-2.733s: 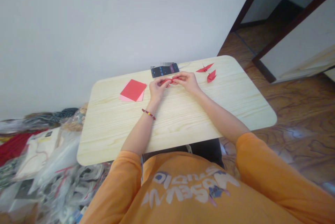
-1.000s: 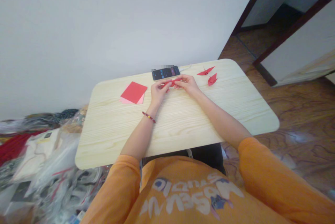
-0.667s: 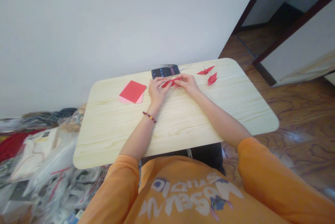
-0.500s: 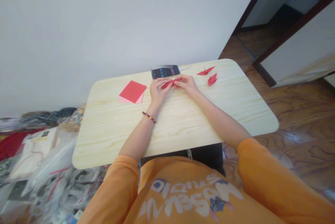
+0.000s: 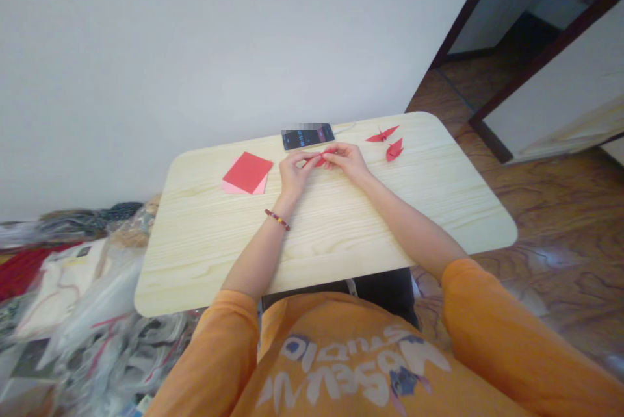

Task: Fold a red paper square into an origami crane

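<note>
Between both hands, above the far middle of the table, is a small piece of folded red origami paper [image 5: 320, 160]. My left hand [image 5: 294, 173] pinches its left side, with a beaded bracelet on the wrist. From the other side, the thumb and fingers of my right hand [image 5: 348, 160] grip the same paper, and the fingers hide much of its shape. Two finished-looking folded pieces lie to the right: a red paper crane [image 5: 383, 134] with spread wings and a more compact red folded figure [image 5: 394, 151]. Left of my hands rests a stack of square red and pink paper [image 5: 247, 172].
A phone [image 5: 307, 138] with a cable lies at the table's back edge, just beyond my hands. The pale wooden table [image 5: 336, 228] stands against a white wall. Plastic-wrapped goods [image 5: 112, 332] are piled on the left; wooden floor and a doorway are on the right.
My fingers have shifted slightly on the folded red origami paper, and its visible part looks shorter at the left. Both hands stay in nearly the same place.
</note>
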A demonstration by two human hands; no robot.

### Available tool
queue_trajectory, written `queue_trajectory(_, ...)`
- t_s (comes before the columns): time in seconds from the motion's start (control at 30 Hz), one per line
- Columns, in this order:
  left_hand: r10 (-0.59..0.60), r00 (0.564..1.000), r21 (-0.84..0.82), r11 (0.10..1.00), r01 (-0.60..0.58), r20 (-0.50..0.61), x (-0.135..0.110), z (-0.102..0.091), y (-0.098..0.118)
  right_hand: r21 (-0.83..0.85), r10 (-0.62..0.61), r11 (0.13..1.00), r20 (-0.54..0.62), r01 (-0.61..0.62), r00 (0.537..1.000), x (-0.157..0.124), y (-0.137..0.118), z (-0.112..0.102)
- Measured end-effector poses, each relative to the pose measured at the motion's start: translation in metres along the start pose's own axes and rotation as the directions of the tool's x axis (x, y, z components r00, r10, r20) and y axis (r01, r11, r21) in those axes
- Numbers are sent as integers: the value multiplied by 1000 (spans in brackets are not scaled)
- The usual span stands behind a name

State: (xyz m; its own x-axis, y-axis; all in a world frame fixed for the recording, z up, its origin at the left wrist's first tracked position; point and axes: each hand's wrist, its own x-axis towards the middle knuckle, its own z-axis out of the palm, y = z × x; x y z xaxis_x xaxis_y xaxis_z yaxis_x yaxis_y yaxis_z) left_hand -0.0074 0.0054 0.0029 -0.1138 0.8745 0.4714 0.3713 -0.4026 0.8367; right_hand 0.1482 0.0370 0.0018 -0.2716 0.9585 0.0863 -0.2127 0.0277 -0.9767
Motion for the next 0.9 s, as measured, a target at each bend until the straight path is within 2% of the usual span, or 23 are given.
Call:
queue_trajectory(0.27, -6, 1000, -2, 1000, 6, 12, 1, 0, 2, 19, -19, 1000, 9, 18, 1000, 1, 1, 0)
queue_trajectory(0.6, -146, 988, -86, 985, 149, 45, -1, 3, 0, -2, 13, 1000, -12, -13, 1000, -1, 1, 1)
queue_trajectory(0.9, -121, 992, -55, 991, 122, 36, -1, 4, 1, -36, 16, 999, -12, -16, 1000, 0, 1, -1)
